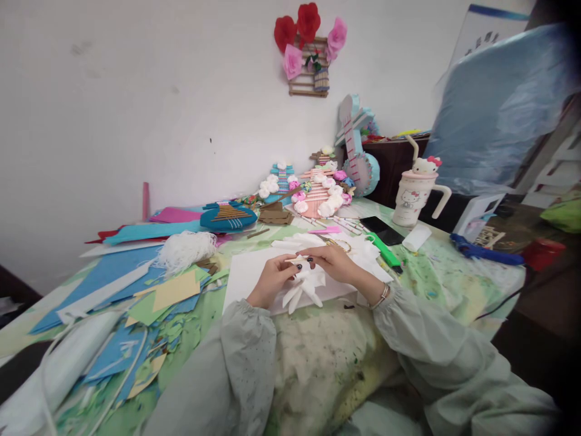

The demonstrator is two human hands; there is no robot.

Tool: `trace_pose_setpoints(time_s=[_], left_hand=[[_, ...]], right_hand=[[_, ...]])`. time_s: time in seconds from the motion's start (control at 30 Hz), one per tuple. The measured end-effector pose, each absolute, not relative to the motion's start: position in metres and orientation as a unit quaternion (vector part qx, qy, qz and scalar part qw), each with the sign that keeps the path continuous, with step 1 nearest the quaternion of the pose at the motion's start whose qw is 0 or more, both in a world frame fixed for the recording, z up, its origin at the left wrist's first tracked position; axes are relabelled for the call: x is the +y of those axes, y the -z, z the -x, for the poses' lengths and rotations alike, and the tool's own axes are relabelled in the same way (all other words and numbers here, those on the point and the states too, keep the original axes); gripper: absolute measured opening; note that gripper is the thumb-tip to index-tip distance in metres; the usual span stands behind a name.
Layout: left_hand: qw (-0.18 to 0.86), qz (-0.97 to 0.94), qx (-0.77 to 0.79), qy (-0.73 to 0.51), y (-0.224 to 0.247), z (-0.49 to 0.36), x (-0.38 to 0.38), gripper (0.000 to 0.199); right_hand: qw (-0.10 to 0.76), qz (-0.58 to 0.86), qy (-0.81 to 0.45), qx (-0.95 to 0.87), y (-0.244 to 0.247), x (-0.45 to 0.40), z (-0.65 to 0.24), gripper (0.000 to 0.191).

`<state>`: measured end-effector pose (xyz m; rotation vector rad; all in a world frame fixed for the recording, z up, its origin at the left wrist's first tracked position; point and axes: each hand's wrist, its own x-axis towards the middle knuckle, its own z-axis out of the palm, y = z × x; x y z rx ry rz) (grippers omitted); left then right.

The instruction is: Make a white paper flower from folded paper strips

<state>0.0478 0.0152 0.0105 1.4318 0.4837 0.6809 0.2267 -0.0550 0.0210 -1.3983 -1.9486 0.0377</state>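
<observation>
My left hand [273, 280] and my right hand [334, 264] meet above a white sheet [242, 275]. Between their pinched fingertips is a small off-white strip [297, 260], which looks like paper. Both hands are closed on it, and the fingers partly cover it. Just below them lies a bunch of white paper pieces [303, 292], spread like petals. Behind my right hand, a pair of scissors with gold-coloured handles [342, 244] rests among more white paper pieces [365, 249].
Left of the sheet are white yarn [186, 249], blue paper [109, 275] and many scraps. Decorated paper instruments [318, 194] stand along the wall. To the right are a phone [382, 231], a green tool [384, 251], a tumbler [411, 200] and a blue glue gun [485, 252].
</observation>
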Motion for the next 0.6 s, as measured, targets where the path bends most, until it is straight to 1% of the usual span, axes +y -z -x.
trace_pose_setpoints(time_s=[0.37,0.6], left_hand=[[0.690,-0.619,0.212,-0.310,-0.0060,-0.0494,0.0178,0.038],[0.674,-0.639,0.192,-0.318,-0.0010,-0.0500,0.0193,0.028]], right_hand=[[0.401,0.530,-0.071,-0.744,-0.0200,-0.0551,-0.2261,0.033],[0.398,0.522,-0.065,-0.752,-0.0167,-0.0523,-0.2293,0.033]])
